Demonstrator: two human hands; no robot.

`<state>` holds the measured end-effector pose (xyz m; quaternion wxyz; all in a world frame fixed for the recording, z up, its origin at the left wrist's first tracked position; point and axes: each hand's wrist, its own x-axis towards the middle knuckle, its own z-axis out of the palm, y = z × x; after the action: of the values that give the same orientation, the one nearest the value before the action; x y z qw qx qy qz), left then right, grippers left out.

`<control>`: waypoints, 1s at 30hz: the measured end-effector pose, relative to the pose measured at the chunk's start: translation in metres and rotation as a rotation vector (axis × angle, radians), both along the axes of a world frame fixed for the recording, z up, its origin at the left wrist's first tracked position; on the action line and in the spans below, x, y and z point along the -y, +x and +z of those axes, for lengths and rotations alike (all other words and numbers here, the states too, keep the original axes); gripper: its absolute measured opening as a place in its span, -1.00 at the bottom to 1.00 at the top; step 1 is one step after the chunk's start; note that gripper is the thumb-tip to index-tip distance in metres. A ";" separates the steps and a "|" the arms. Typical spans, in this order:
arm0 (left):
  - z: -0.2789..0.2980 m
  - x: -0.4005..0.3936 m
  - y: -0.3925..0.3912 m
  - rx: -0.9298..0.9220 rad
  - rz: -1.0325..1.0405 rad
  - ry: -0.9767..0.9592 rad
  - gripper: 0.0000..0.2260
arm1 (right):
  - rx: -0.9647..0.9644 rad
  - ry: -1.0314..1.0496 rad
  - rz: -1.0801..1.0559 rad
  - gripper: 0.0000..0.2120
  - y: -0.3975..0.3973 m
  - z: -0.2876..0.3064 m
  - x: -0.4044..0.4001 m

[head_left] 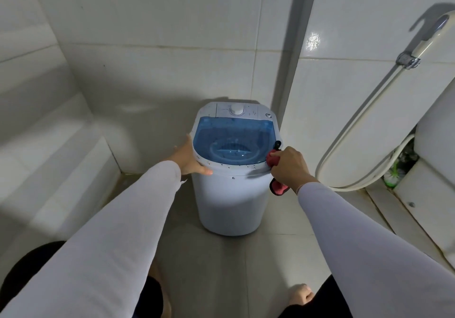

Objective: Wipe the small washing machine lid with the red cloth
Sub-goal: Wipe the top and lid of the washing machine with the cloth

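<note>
A small white washing machine stands on the tiled floor by the wall. Its see-through blue lid is down, and dark specks dot the lid and the white rim. My left hand presses against the machine's left front rim, fingers spread along it. My right hand is closed on a red cloth at the lid's right front corner; one end of the cloth touches the rim and the other hangs below my wrist. A white dial sits on the control panel behind the lid.
A toilet stands close on the right, with a spray hose looping down the wall and a green brush behind it. A tiled ledge runs along the left. My knees and feet are at the bottom.
</note>
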<state>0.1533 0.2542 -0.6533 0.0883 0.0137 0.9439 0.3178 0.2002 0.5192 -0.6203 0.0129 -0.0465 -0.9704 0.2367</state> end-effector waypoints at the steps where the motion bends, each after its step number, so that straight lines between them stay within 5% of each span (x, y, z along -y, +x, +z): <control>1: -0.003 -0.001 0.002 0.003 -0.005 0.021 0.06 | 0.001 0.003 0.002 -0.73 0.002 0.000 0.002; 16: -0.034 0.000 0.013 -0.098 0.173 0.185 0.31 | -0.044 0.212 0.177 -0.73 0.027 -0.006 0.053; 30: -0.039 0.004 0.010 -0.168 0.199 0.104 0.17 | -0.069 0.316 0.327 -0.79 0.019 -0.002 0.100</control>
<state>0.1636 0.2498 -0.6927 -0.0238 -0.0489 0.9270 0.3712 0.2189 0.4196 -0.6227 0.0147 0.1222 -0.9890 0.0823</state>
